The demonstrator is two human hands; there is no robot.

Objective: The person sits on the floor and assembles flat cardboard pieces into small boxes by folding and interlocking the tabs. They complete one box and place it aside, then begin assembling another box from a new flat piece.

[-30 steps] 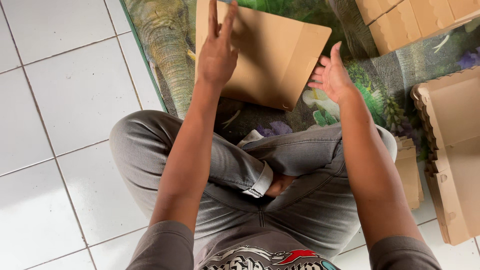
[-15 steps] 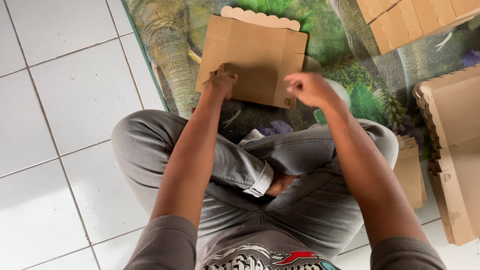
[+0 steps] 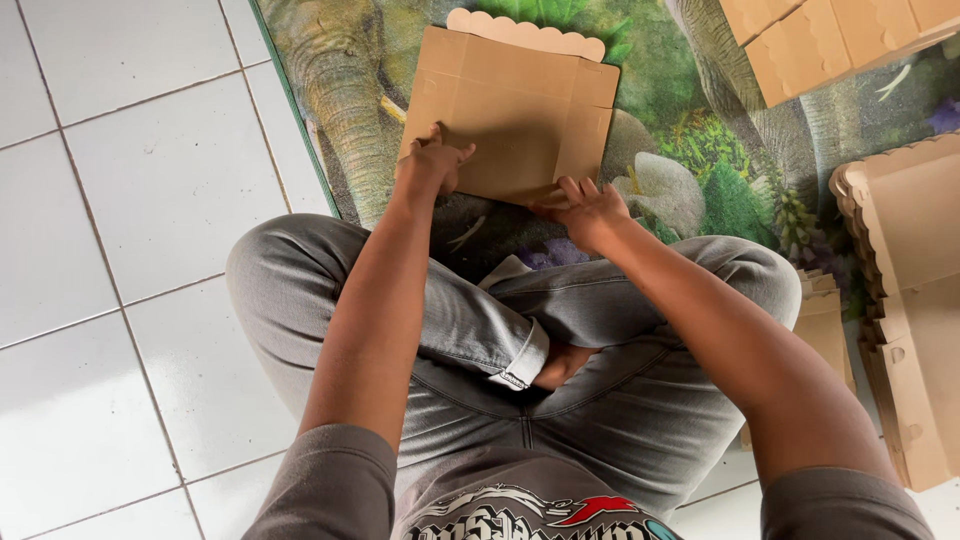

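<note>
White floor tiles [image 3: 150,180] fill the left half of the frame, and a printed mat [image 3: 690,170] with an elephant and green plants covers the upper middle and right. The person sits cross-legged in grey trousers [image 3: 500,330] across the middle and lower part of the frame, knees spread left and right, one bare foot tucked between them.

At the right edge lies a stack of flat brown cardboard boxes [image 3: 910,300] with scalloped edges, and a second pile of cardboard pieces [image 3: 830,40] sits in the upper right corner. A smaller cardboard piece [image 3: 825,320] shows just right of the right knee.

In the upper middle, on the mat just beyond the knees, is a flat cardboard box blank [image 3: 510,110] with a scalloped flap along its far edge and a folded side panel on its right.

The left hand [image 3: 432,162] rests on the blank's near left part, fingers curled, pressing down on the surface rather than gripping it. The right hand [image 3: 585,205] is at the blank's near right corner, fingers partly spread and bent, their tips touching the lower edge; whether they pinch the edge I cannot tell.
</note>
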